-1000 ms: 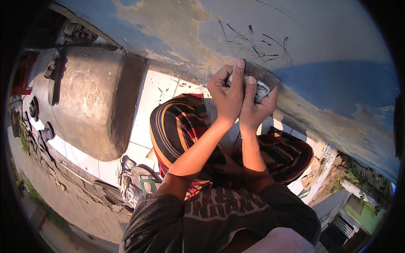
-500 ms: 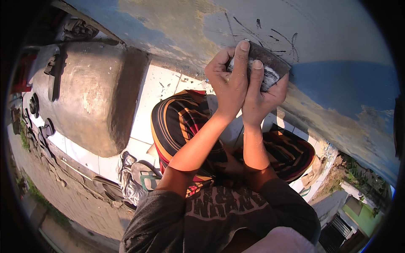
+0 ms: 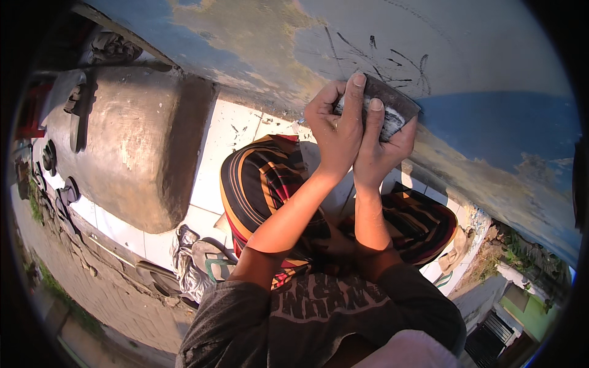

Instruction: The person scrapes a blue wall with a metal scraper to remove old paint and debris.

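Note:
A dark, flat metal scraper (image 3: pixel 391 97) with white residue on its face is held between my two hands, its far edge against the painted wall (image 3: pixel 485 126). My left hand (image 3: pixel 337 126) grips its left side, thumb laid along the face. On the other side my right hand (image 3: pixel 386 141) is closed round it, thumb beside the left one and fingers curled behind. The hands touch at the palms. Several black strokes (image 3: pixel 374 58) mark the wall just beyond the blade. Much of the scraper's lower part is hidden by my fingers and thumbs.
A large brown block-like bench (image 3: pixel 123 138) stands at the left, with a sandal (image 3: pixel 76 110) on it. White floor tiles (image 3: pixel 230 129) carry dark flakes near the wall. A flip-flop (image 3: pixel 211 260) and a crumpled grey cloth (image 3: pixel 182 254) lie left of me. Plants (image 3: pixel 521 251) grow at the right.
Both hands and the scraper have slid a little down the picture, toward me, uncovering slightly more of the wall below the black strokes. The grip looks the same.

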`<state>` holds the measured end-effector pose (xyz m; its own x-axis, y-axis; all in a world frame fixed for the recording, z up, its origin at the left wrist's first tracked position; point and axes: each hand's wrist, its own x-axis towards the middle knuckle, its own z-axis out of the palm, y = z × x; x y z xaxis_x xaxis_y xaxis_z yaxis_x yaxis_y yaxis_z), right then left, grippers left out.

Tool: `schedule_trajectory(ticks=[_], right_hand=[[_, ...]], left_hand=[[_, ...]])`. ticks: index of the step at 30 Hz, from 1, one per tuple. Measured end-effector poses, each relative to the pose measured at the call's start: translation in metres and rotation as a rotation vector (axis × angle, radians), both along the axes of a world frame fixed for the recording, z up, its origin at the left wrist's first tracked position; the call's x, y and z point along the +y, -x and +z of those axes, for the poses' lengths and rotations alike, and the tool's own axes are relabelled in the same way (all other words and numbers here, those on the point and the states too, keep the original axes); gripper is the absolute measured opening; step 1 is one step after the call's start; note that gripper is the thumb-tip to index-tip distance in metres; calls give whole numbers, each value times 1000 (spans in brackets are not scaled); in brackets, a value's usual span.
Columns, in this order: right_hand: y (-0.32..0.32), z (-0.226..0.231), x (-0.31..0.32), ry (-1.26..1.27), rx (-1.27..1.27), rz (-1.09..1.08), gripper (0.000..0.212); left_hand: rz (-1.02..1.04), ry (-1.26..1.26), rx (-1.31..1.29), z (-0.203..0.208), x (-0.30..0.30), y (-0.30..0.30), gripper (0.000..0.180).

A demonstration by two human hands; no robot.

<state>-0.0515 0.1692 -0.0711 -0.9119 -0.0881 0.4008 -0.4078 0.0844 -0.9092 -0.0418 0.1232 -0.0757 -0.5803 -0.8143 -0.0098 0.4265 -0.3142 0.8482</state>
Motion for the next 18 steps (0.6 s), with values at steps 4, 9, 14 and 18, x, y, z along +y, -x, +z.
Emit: schedule_trajectory(ticks=[4, 9, 14, 18], right_hand=[[-9, -1, 5, 37, -3, 22, 20], [-14, -27, 35, 129, -271, 103, 25], [-3, -153, 135, 1285, -1599, 927, 22], [-46, -123, 130, 644, -1490, 293, 18]], left_hand=[[-7, 70, 25, -8, -2, -3, 32], [-102, 29, -124, -31, -6, -29, 20], [235, 51, -147, -68, -40, -27, 12], [53, 509, -394, -45, -70, -48, 11]])
